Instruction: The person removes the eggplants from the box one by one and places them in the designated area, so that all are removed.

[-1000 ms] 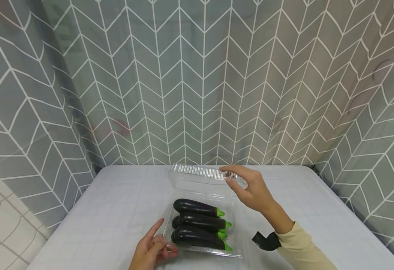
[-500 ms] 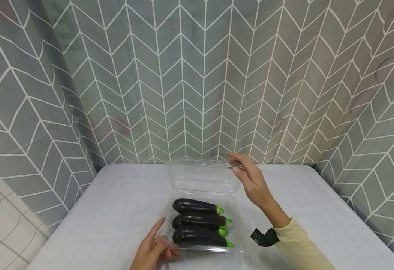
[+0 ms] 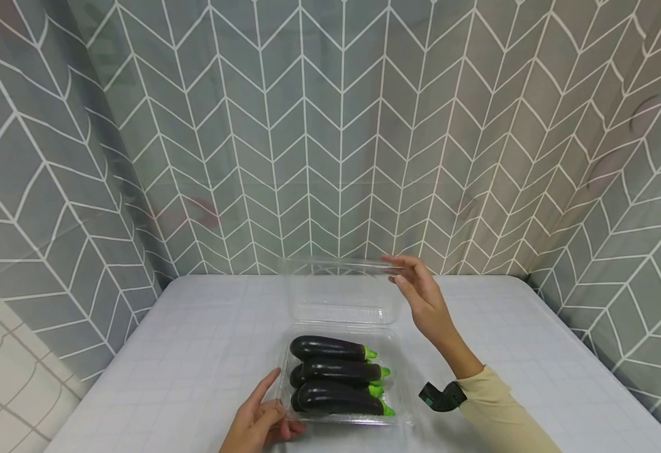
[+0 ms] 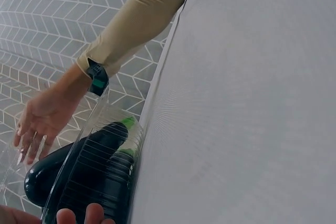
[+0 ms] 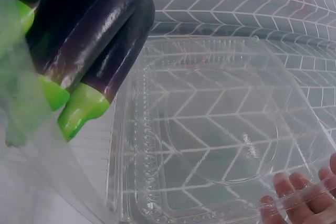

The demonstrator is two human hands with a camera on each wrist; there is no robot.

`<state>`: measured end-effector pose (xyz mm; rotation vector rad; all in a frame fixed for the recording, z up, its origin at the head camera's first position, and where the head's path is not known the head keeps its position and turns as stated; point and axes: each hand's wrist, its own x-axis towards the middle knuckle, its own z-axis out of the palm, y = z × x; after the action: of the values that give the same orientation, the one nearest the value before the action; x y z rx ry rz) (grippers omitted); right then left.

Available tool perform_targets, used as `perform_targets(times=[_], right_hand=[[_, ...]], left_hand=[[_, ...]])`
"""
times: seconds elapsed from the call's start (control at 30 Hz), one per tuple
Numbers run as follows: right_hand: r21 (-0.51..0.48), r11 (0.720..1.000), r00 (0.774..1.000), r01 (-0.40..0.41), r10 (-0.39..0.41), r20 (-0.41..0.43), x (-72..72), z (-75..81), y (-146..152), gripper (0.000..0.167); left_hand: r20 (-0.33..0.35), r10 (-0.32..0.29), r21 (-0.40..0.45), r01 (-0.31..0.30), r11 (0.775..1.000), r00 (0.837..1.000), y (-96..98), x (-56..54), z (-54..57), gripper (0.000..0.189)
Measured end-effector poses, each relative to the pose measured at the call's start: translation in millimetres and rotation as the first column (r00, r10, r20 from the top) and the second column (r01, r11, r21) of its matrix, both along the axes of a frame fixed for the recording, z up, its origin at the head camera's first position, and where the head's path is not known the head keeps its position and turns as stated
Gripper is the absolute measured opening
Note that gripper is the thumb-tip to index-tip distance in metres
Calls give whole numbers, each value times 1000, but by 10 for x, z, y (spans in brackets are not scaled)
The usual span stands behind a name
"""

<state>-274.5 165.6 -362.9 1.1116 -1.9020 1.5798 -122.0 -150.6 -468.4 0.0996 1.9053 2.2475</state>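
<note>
A clear plastic clamshell box (image 3: 389, 349) stands on the table with its hinged lid (image 3: 341, 292) raised at the back. Several dark eggplants (image 3: 338, 397) with green stems lie stacked in its base, stems toward the right. My left hand (image 3: 258, 418) holds the near left corner of the base, thumb on top and index finger stretched along the side. At the lid's upper right corner, my right hand (image 3: 425, 299) pinches the free edge between thumb and fingers. In the right wrist view, fingertips (image 5: 299, 182) show at the edge of the see-through lid (image 5: 220, 129).
A white-covered table (image 3: 194, 352) lies under the box. Behind it hangs a grey curtain (image 3: 319, 138) with a white chevron pattern, close to the raised lid. A black wrist-worn device (image 3: 443, 397) sits by the right sleeve. White tiles (image 3: 13, 365) show at the left.
My right hand has moved up and back, and the lid has swung from a lower slant to nearly upright. My left hand stays at the box's corner, and the eggplants stay in place.
</note>
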Motion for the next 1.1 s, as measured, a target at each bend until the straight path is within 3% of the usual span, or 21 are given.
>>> perform_targets(times=[0.17, 0.5, 0.73, 1.1], right_hand=[[4, 1000, 1000, 6, -6, 17, -40, -54, 8, 39], [51, 999, 998, 11, -15, 66, -138, -180, 42, 62], [53, 999, 996, -1, -3, 91, -172, -197, 54, 64], [86, 996, 998, 20, -25, 50, -272, -255, 69, 62]], left_hand=[[7, -5, 14, 5, 1000, 1000, 4, 5, 6, 80], [8, -8, 1, 8, 1000, 1000, 4, 6, 2, 81], [-14, -14, 9, 15, 1000, 1000, 6, 2, -7, 81], [3, -60, 55, 60, 997, 998, -37, -3, -20, 77]])
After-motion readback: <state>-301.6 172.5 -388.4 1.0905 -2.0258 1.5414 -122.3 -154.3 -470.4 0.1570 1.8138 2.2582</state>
